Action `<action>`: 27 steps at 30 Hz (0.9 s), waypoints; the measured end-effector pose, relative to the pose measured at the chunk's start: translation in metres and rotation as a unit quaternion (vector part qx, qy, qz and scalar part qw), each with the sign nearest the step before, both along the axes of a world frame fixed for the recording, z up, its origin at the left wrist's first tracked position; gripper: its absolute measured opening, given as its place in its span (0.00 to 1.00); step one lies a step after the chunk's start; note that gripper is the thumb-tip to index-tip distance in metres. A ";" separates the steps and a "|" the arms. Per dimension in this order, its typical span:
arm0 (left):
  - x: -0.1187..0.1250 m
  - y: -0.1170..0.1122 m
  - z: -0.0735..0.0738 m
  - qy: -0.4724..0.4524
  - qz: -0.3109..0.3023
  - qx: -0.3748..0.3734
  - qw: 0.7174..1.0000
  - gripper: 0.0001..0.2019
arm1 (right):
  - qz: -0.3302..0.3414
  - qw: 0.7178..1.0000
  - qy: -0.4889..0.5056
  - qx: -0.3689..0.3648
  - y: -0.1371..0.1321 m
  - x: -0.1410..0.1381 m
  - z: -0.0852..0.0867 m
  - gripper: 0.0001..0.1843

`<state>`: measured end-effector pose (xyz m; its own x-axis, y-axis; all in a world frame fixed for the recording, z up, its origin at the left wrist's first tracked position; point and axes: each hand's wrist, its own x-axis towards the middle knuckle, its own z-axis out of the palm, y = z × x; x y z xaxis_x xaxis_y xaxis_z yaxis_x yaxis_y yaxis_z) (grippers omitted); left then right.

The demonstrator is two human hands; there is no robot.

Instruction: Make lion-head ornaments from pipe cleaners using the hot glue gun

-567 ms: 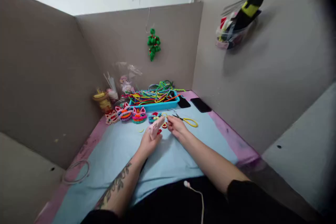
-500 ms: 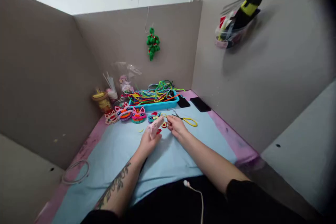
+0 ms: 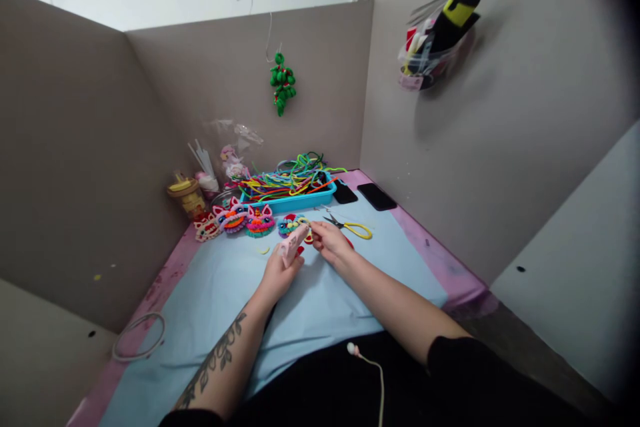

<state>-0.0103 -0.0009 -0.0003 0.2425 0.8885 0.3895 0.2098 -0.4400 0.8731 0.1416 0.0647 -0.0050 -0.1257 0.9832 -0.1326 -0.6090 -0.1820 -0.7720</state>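
Note:
My left hand [image 3: 280, 273] is wrapped round a pale pink glue gun [image 3: 294, 245], its nozzle pointing up toward my other hand. Close to that tip, my right hand [image 3: 333, 240] pinches a small yellow pipe cleaner piece [image 3: 305, 221], partly hidden by the fingers. Just beyond lies a blue fuzzy animal head [image 3: 289, 225] with red and yellow parts. A small red and yellow piece [image 3: 309, 238] shows beneath the fingers. Yellow-handled scissors [image 3: 357, 230] rest open to the right of my right hand.
Fuzzy animal heads [image 3: 260, 221] stand at the back left. Behind them a blue tray [image 3: 295, 202] holds many coloured pipe cleaners. Two dark phones [image 3: 376, 197] lie right of it. A cup [image 3: 189, 197] stands by the left partition; a coiled cable [image 3: 139, 337] lies front left.
The view has shifted slightly, moving the scene a little left. Both hands keep nearly the same pose near the glue gun tip. A red piece now shows beside my right wrist.

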 end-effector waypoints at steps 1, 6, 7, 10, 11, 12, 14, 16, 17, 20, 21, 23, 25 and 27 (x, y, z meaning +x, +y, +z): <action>0.000 0.000 0.001 0.006 0.002 0.001 1.000 0.27 | 0.000 1.000 -0.001 0.000 0.000 0.000 0.000 0.16; 0.000 -0.002 0.004 0.004 0.002 0.002 1.000 0.27 | -0.009 1.000 -0.009 -0.006 -0.002 -0.001 0.002 0.16; 0.000 -0.002 0.005 0.002 0.000 0.000 1.000 0.27 | -0.010 1.000 -0.011 -0.007 -0.002 -0.001 0.003 0.16; 0.000 -0.003 0.007 0.002 -0.007 -0.004 1.000 0.27 | -0.009 1.000 -0.012 -0.002 -0.002 -0.001 0.004 0.17; 0.000 -0.003 0.008 0.001 -0.010 -0.003 1.000 0.28 | -0.008 1.000 -0.011 0.002 -0.002 -0.001 0.004 0.17; 0.001 -0.003 0.009 -0.001 -0.012 -0.001 1.000 0.28 | -0.007 1.000 -0.010 0.005 -0.002 -0.002 0.003 0.17; 0.002 -0.004 0.011 -0.006 -0.018 0.006 1.000 0.28 | -0.006 1.000 -0.009 0.010 -0.001 -0.002 0.002 0.18; 0.004 -0.005 0.013 -0.007 -0.024 0.010 1.000 0.27 | -0.007 1.000 -0.008 0.011 -0.001 -0.002 0.001 0.18; 0.005 -0.005 0.014 -0.006 -0.026 0.011 1.000 0.27 | -0.008 1.000 -0.007 0.011 -0.001 -0.002 0.000 0.18; 0.006 -0.006 0.016 0.002 -0.028 0.014 1.000 0.27 | -0.008 1.000 -0.007 0.010 -0.001 -0.002 0.000 0.19; 0.006 -0.006 0.016 0.006 -0.026 0.016 1.000 0.27 | -0.007 1.000 -0.006 0.010 -0.001 -0.002 0.001 0.19; 0.005 -0.006 0.016 0.015 -0.022 0.018 0.999 0.27 | -0.004 1.000 -0.005 0.010 -0.001 -0.002 0.001 0.19; 0.004 -0.005 0.015 0.018 -0.018 0.020 0.999 0.27 | -0.003 1.000 -0.006 0.011 -0.001 -0.002 0.001 0.19; 0.004 -0.005 0.015 0.017 -0.020 0.022 0.999 0.27 | -0.003 1.000 -0.009 0.012 -0.001 -0.002 0.001 0.19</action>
<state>-0.0060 -0.0059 0.0151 0.2915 0.8603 0.4183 0.2203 -0.4859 0.8458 0.1397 0.0633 -0.0041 -0.1170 0.9869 -0.1115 -0.5959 -0.1596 -0.7870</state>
